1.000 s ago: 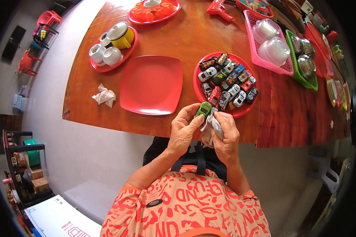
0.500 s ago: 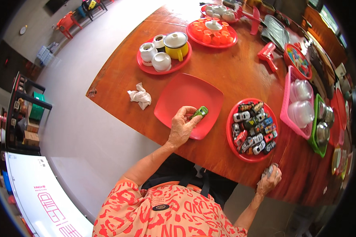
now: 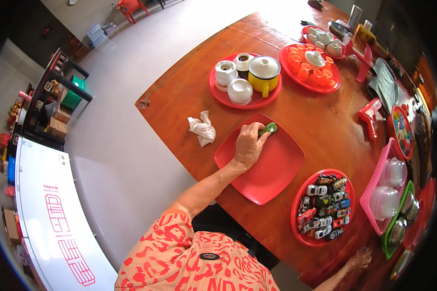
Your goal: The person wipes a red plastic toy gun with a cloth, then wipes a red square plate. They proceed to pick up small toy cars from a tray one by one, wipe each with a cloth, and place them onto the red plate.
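My left hand (image 3: 249,147) reaches over the red square plate (image 3: 281,172) and is closed on a small green toy car (image 3: 268,129). The car is at the plate's far side; I cannot tell if it touches the plate. Nothing else lies on this plate. To its right stands a red round plate (image 3: 297,232) packed with several toy cars (image 3: 324,203) in white, black, red and blue. My right hand (image 3: 358,260) is by the table's near edge, beyond that plate; its fingers are partly smeared, and whatever it holds is hidden.
A crumpled white tissue (image 3: 202,128) lies left of the square plate. Behind are a red tray (image 3: 217,99) with a yellow pot (image 3: 263,76) and white cups, and another with orange cups (image 3: 303,73). A pink basket (image 3: 369,203) and red toy-like gun shape (image 3: 370,116) are at right.
My left hand has carried the green toy car from the plate's near part to its far side. The view has turned, shifting the table. A whitish cloth in my right hand no longer shows.
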`<state>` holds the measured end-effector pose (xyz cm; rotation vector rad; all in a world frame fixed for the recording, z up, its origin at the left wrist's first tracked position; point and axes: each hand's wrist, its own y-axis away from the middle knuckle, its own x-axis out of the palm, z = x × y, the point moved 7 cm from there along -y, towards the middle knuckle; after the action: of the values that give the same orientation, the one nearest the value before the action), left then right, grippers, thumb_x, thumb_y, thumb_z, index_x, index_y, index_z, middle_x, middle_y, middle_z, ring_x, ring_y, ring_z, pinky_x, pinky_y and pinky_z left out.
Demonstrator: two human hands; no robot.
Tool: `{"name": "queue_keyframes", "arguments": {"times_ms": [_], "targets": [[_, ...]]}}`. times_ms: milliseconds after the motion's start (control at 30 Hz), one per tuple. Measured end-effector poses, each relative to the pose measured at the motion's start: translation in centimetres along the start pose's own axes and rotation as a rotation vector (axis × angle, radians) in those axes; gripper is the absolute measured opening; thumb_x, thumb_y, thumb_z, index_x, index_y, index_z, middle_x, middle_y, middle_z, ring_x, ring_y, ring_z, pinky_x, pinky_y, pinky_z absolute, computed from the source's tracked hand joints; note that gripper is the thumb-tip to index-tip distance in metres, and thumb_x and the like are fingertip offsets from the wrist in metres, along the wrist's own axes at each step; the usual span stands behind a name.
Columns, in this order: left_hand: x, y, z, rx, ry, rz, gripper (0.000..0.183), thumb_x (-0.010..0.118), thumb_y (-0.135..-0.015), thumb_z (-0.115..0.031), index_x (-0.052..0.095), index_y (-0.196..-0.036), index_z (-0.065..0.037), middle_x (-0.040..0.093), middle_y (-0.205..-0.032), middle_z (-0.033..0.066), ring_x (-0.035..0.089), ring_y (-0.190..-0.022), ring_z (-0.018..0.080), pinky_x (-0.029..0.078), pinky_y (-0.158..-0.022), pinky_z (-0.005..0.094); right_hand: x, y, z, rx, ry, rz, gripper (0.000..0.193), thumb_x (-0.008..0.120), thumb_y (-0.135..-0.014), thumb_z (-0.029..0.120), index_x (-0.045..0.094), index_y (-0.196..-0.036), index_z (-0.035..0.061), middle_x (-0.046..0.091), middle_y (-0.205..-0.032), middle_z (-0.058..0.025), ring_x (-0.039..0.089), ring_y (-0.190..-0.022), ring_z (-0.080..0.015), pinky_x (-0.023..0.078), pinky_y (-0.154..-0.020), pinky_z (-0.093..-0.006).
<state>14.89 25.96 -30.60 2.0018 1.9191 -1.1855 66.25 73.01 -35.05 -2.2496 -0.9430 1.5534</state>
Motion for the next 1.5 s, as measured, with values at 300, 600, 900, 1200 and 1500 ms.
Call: {"name": "queue_keyframes", "arguments": {"times_ms": [300,600,900,1200,1500], "targets": [[-1.8,-0.8,-1.0,0.117,-0.168,-0.130,0.029,0.073,-0.080,-0.023,0.061,-0.100,-0.005,0.058,-0.106,0.0103,0.053,-0.096,0.0303,0.046,-0.082,0.0414,5.4,-2.8,-5.9,0.295,-0.019,0.179,0.042,0.047,-0.094,0.045,0.057,-0.127,0.0199,0.064,-0.113,-0.0121,0.063,-0.098,-0.0349,0.050,-0.078,-0.0484],[-10.3,0.9,6.9,-0.185,-0.589,-0.172,0.040,0.075,-0.074,-0.019,0.058,-0.110,-0.012,0.052,-0.116,0.0085,0.046,-0.109,0.0316,0.039,-0.094,0.0467,-0.3,-0.3,-6.0,0.168,-0.382,-0.186,0.043,0.053,-0.093,0.037,0.057,-0.126,0.0111,0.065,-0.113,-0.0166,0.062,-0.098,-0.0384,0.050,-0.082,-0.0476],[-12.0,2.5,5.0,-0.127,0.007,-0.160,0.009,0.058,-0.091,-0.004,0.059,-0.099,-0.001,0.055,-0.093,0.0083,0.056,-0.080,0.0202,0.048,-0.064,0.0318,-21.7,3.0,3.6,-0.114,-0.667,-0.603,0.034,0.057,-0.093,0.016,0.055,-0.123,0.0008,0.060,-0.118,-0.0147,0.057,-0.105,-0.0318,0.045,-0.087,-0.0389],[-6.2,8.9,-4.5,-0.438,1.021,0.356,0.021,0.044,-0.103,-0.025,0.048,-0.106,-0.005,0.060,-0.084,0.0037,0.049,-0.061,0.0050,0.042,-0.051,0.0207,-37.7,9.1,16.1,-0.574,-1.410,-0.288,0.039,0.059,-0.088,0.024,0.055,-0.116,-0.0020,0.056,-0.116,-0.0203,0.054,-0.104,-0.0340,0.046,-0.085,-0.0393],[-4.8,9.8,-10.0,0.233,0.548,0.541,0.023,0.059,-0.095,-0.022,0.064,-0.103,-0.001,0.059,-0.103,0.0077,0.056,-0.095,0.0169,0.045,-0.084,0.0289,-37.1,13.3,23.4,-0.573,-1.742,0.193,0.046,0.058,-0.078,-0.013,0.054,-0.124,-0.0036,0.058,-0.120,-0.0204,0.059,-0.107,-0.0345,0.049,-0.092,-0.0397]]}}
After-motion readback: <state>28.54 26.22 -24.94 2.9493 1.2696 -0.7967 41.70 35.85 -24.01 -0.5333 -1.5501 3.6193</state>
